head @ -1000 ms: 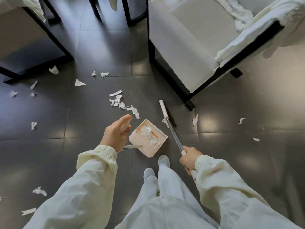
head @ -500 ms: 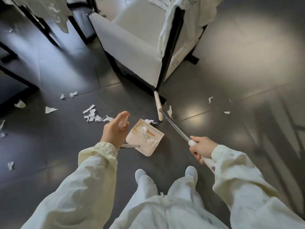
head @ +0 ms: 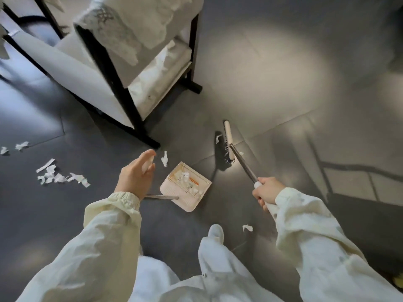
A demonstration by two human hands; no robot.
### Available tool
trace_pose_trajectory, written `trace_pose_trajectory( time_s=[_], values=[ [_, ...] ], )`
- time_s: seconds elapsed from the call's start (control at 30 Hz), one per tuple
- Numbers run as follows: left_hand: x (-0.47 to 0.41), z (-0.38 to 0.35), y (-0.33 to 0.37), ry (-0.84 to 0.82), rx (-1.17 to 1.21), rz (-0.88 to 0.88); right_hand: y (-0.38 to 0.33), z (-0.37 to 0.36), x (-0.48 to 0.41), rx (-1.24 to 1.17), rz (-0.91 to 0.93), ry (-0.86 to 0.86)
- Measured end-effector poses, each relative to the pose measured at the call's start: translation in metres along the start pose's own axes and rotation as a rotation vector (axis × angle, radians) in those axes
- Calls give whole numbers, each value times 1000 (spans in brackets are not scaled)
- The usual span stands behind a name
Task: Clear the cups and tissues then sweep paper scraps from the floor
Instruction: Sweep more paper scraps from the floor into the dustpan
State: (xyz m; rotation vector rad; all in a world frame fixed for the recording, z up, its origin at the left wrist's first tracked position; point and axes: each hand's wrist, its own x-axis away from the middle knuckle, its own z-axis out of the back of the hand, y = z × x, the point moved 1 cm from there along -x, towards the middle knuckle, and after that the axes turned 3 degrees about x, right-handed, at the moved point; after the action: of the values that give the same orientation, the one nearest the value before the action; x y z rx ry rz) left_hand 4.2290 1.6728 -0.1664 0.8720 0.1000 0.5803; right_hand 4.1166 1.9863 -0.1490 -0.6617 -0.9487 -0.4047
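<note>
Swinging right since the earlier frame, the broom (head: 228,142) has left the armchair (head: 93,70) leg, and its head now rests on open floor (head: 283,118) with one paper scrap (head: 217,139) just beside its bristles. The view has turned the same way, so the main cluster of scraps (head: 58,177) now lies well off to the left.

By my reading the sweeping is partway done. The dustpan (head: 185,186) already holds a small heap of white bits. Still loose are the left cluster, two scraps (head: 15,147) beyond it, one scrap (head: 164,159) just beyond the pan's far edge and another (head: 247,228) near the shoe (head: 216,233). No cups or tissues show here, so I cannot tell whether that part is finished.

On the left hand (head: 135,177), the fingers curl round the top of the dustpan's upright handle, with the pan below and to the right of them. Clenched round the broom's white grip, the right hand (head: 267,191) keeps the shaft running forward and left down to the head. No scrap touches either hand.
</note>
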Motion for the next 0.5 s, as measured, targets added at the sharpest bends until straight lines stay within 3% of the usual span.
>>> trace_pose_trajectory(
  time_s=[0.23, 0.5],
  values=[
    [-5, -52, 39, 3, 0, 14, -9, 63, -72, 146, 21, -34],
    [19, -38, 31, 55, 1, 97, -40, 10, -72, 391, 7, -192]
  ],
)
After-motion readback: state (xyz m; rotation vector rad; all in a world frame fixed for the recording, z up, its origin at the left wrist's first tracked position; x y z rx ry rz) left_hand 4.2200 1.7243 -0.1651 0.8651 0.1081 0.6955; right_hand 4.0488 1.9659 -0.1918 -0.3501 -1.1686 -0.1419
